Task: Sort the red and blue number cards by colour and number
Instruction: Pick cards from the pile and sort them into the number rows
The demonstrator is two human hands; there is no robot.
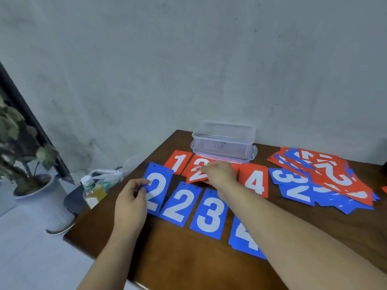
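Red cards lie in a back row: a red 1 [178,163], a red 2 under another, and a red 4 [254,181]. My right hand [219,174] pinches a tilted red 2 card [196,174] just above that row. In the front row lie a blue 2 [182,204], a blue 3 [209,213] and a blue 4 [245,239], the last partly under my right forearm. My left hand [130,203] pinches the left edge of another blue 2 card [157,189] at the row's left end. A mixed heap of red and blue cards [326,176] lies at the right.
A clear plastic box [224,139] stands upside down on its lid at the back of the dark wooden table [188,258]. Off the table's left edge stand a drink bottle [92,191], a white bag and a potted plant [27,155]. A grey wall rises behind.
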